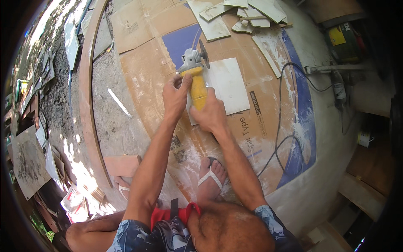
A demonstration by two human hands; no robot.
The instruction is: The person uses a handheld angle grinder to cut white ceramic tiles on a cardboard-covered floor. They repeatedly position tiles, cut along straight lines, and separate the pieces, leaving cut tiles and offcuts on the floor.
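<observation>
Both of my hands are closed around a yellow angle grinder [196, 86] with a grey metal head and a thin round disc [204, 54] at its far right side. My left hand [174, 97] grips it near the head, with the thumb along the yellow body. Lower down, my right hand [210, 111] wraps the rear of the body. Beneath and to the right of the tool lies a square white tile [230, 86] on flattened cardboard [260, 122]. The grinder covers part of the tile's left side. Whether the disc spins cannot be told.
Broken tile pieces [252, 21] are heaped at the far edge of the cardboard. A black cord [279, 109] loops along the right. A long wooden board [87, 84] runs along the left, near a thin white strip [119, 102]. My sandalled foot [210, 178] rests close below my hands.
</observation>
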